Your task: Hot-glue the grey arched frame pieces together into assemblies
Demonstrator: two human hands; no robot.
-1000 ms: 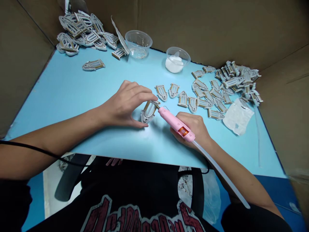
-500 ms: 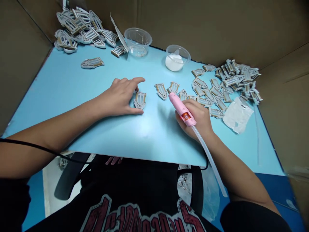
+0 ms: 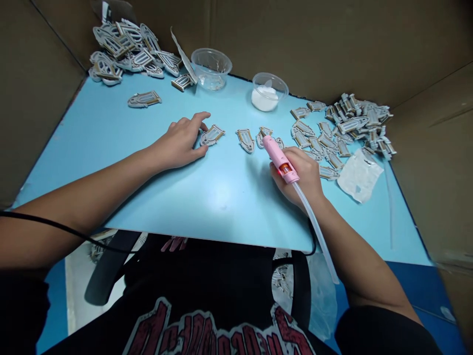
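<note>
My left hand (image 3: 181,140) lies on the blue table (image 3: 111,143) with its fingers spread, fingertips touching a grey-and-tan window-shaped piece (image 3: 212,134) that lies flat. My right hand (image 3: 301,180) is closed round a pink glue gun (image 3: 279,159) with a clear glue stick trailing back from it. The gun's tip points at a row of similar small pieces (image 3: 246,139) in the table's middle.
A heap of larger finished pieces (image 3: 125,47) sits at the back left, a heap of small pieces (image 3: 351,125) at the right. Two clear plastic cups (image 3: 211,67) (image 3: 269,91) stand at the back, one holding white material. A plastic bag (image 3: 360,175) lies right. Cardboard walls surround the table.
My left hand laid the piece it was holding up flat on the table and slid it away to the upper left. My right hand carried the glue gun up toward the row of pieces.
</note>
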